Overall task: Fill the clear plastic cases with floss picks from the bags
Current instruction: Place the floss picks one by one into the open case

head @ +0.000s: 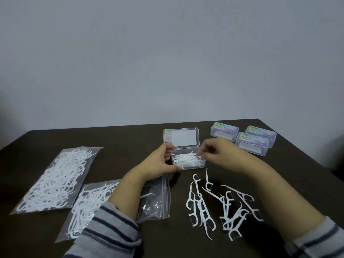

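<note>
An open clear plastic case (188, 159) sits mid-table with its lid (181, 137) tipped back and several white floss picks inside. My left hand (160, 162) grips the case's left end, thumb at its near corner. Over the case's right end hovers my right hand (216, 151), fingertips curled down and pinching the picks at the rim. Loose floss picks (221, 203) lie scattered on the dark table (130, 142) near me. A full bag of picks (57, 179) lies at the left. A second, partly emptied bag (89, 203) lies under my left forearm.
Three closed clear cases (247, 139) with coloured labels stand at the back right, near the table's right edge. A grey wall rises behind the table. My striped sleeves cover the near corners of the view.
</note>
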